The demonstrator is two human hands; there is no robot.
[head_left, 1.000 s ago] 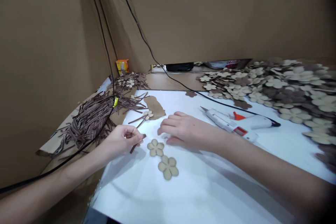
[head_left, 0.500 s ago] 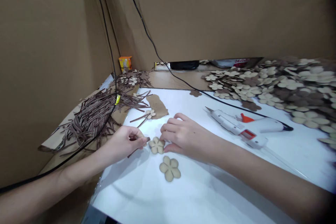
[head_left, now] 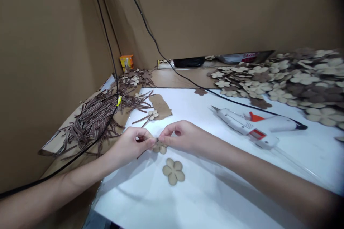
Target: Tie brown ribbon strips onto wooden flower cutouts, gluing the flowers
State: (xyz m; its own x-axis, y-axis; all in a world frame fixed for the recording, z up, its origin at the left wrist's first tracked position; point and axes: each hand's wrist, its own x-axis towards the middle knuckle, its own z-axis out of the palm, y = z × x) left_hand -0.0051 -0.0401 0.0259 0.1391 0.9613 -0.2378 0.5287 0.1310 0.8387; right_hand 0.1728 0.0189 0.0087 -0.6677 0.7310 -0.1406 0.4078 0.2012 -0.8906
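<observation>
Both my hands meet over a small beige felt flower on the white board, hiding part of it. Between finger and thumb, my left hand pinches a thin brown strip, whose tail shows below the fingers. My right hand has its thumb and fingertips closed on the strip's dark end, close to the left fingertips. A second, larger beige flower lies flat just in front of them.
A white glue gun with an orange trigger lies on the right. Behind it spreads a heap of beige and brown flowers. Brown strips are piled at left. A black cable crosses the board near a brown scrap.
My right hand has left the small flower's edge and come to the strip's end, pinching it beside my left fingers. My left hand has shifted slightly right, over the flower.
</observation>
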